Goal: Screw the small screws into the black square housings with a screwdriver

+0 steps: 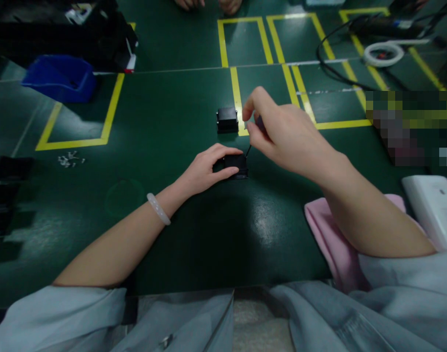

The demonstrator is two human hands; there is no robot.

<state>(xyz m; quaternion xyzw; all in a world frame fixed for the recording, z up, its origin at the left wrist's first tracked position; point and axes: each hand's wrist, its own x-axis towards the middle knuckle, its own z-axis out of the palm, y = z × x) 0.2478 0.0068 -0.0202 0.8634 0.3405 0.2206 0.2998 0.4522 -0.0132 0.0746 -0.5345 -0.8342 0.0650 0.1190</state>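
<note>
My left hand (pixel 212 168) grips a small black box-shaped part (pixel 236 164) on the green table, thumb on the near side and fingers along the far side. Above and to the right of it, my right hand (pixel 275 127) is closed round the dark handle of a screwdriver (pixel 249 150). The thin shaft slants down to the right edge of the part; its tip is too small to make out. Just beyond my left hand a second black box-shaped part (pixel 227 120) rests on the table, with small shiny screws at its sides.
Loose screws (pixel 70 159) lie to the left, below a blue bin (pixel 60 78). A pink cloth (pixel 324 230) and a white box (pixel 431 205) are near my right arm. Black cables and a white coil (pixel 384 54) lie far right. Another person's hands (pixel 209 5) show at the far edge.
</note>
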